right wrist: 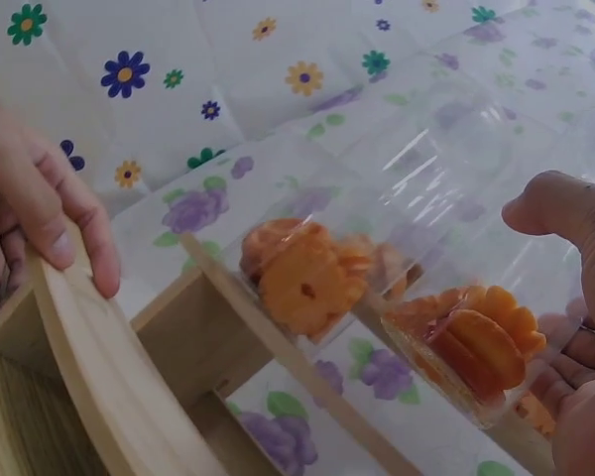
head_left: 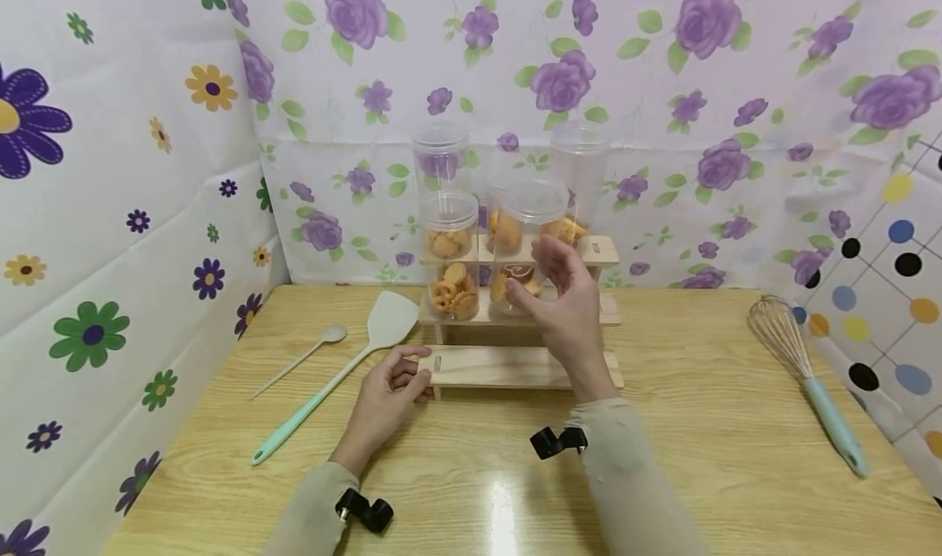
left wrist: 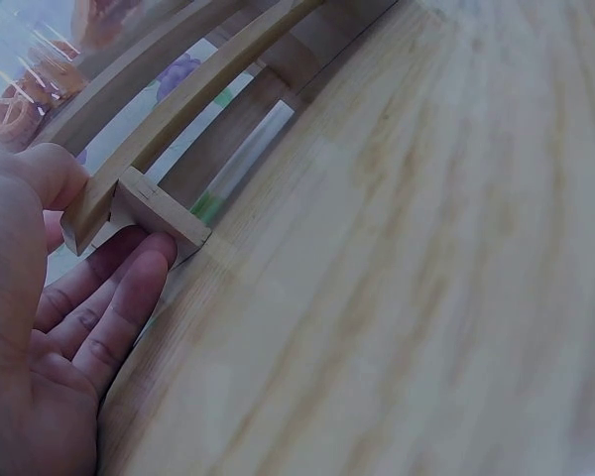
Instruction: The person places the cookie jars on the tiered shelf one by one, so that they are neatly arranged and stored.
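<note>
A three-tier wooden rack (head_left: 508,366) stands on the table, and my left hand (head_left: 386,396) grips the left end of its lowest step, thumb and fingers around the board. On the middle step are two clear jars of cookies. My right hand (head_left: 572,315) is beside the right jar (head_left: 531,212), fingers bent loosely at its side. In the right wrist view the thumb (right wrist: 550,208) is apart from that jar (right wrist: 456,342). The left jar (head_left: 450,222) holds pretzel-shaped and round cookies (head_left: 452,294). Taller clear jars (head_left: 440,151) stand behind on the top step.
A white spatula (head_left: 390,320) with a mint handle and a small pale spoon (head_left: 302,360) lie left of the rack. A whisk (head_left: 809,380) with a blue handle lies at the far right. Flowered cloth (head_left: 662,131) hangs behind the table.
</note>
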Motion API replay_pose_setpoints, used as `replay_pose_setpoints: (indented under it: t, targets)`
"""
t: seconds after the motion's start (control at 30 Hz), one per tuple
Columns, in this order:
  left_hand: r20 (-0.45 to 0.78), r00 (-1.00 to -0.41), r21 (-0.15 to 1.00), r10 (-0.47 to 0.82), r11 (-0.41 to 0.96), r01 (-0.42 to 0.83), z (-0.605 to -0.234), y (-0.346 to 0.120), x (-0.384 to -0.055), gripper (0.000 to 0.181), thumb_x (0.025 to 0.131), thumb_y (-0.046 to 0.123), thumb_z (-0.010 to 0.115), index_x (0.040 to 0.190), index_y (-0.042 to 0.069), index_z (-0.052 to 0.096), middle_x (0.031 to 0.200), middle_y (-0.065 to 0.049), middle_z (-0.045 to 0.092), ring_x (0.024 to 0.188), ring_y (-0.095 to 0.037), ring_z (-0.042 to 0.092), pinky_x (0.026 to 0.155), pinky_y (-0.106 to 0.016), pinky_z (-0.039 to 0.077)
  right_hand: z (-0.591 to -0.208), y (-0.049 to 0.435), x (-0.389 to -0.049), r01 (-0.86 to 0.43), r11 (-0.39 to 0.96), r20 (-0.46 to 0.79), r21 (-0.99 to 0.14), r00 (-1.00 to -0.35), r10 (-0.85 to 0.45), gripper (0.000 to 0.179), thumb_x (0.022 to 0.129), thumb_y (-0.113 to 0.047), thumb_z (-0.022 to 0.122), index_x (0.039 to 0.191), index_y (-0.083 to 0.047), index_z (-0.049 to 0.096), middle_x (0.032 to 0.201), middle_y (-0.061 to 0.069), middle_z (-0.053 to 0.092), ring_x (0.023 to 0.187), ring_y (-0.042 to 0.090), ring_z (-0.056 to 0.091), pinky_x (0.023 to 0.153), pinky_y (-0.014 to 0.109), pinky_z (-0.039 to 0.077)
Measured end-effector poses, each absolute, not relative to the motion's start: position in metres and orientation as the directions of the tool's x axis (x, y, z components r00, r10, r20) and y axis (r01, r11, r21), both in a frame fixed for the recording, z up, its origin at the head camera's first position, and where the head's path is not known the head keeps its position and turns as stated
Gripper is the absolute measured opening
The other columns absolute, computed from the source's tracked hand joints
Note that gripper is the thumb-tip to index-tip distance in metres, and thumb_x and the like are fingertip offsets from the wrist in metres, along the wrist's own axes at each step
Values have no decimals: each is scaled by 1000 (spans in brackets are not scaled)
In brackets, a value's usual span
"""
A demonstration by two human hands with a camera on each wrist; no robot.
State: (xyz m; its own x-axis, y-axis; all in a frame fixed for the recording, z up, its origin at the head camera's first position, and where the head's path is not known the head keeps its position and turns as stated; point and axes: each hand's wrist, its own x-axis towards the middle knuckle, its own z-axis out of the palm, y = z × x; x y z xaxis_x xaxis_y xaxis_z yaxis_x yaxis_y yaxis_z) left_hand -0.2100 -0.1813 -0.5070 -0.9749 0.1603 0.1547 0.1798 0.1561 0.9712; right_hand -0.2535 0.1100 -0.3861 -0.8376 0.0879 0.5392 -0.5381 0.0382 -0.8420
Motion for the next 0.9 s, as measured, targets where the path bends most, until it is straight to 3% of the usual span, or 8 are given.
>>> replay_pose_setpoints:
  t: [0.63,0.9]
  targets:
    - [165,-972,972,167,138,189,-506,-182,-210,34,112,19,72,145,16,67,112,-21,72,99,-38,77,84,-40,71,-402,100,-263,-508,186,528,-841,-846,78,76,90,-6,95,155,4,57,149,15,59,141,26,59,123,30,50]
    - [163,-974,974,159,132,185,-507,-182,-210,33,112,15,72,145,14,68,112,-21,73,98,-37,77,84,-41,71,-409,101,-263,-486,173,503,-857,-861,73,76,93,-13,95,157,1,57,146,14,57,136,36,58,118,33,56]
